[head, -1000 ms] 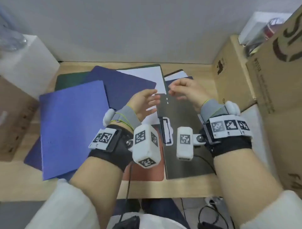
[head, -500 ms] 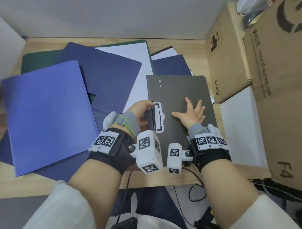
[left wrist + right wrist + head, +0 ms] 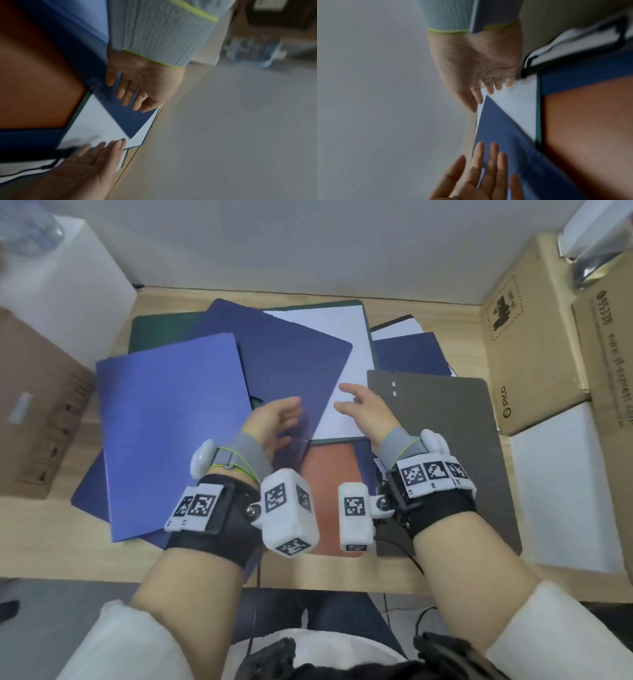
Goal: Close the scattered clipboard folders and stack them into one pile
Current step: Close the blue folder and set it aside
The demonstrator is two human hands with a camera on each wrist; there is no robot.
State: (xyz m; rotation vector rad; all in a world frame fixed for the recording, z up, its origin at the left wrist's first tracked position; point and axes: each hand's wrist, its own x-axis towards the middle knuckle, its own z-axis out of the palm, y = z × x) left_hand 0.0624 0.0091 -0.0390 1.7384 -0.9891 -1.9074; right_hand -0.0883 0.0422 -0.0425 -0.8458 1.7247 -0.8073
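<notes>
A grey clipboard folder (image 3: 445,460) lies closed and flat at the right of the wooden table (image 3: 41,529). Left of it several folders overlap: a light blue cover (image 3: 171,436), a dark navy cover (image 3: 284,361), a green folder holding white paper (image 3: 329,333), an orange folder (image 3: 329,477) nearest me, and a navy folder (image 3: 411,357) behind. My left hand (image 3: 284,416) hovers with fingers spread over the navy cover (image 3: 126,119). My right hand (image 3: 356,405) reaches with straight fingers over the white paper (image 3: 518,98). Neither hand holds anything; whether they touch is unclear.
Cardboard boxes (image 3: 534,344) stand stacked against the right side, with a white slab (image 3: 561,491) in front of them. A white box (image 3: 65,289) and a brown carton (image 3: 30,412) border the left. The wall runs close behind the table.
Half a second ago my right palm pressed flat on the grey folder and my left held its clip edge. Both hands have since lifted off and moved left over the navy cover and white paper.
</notes>
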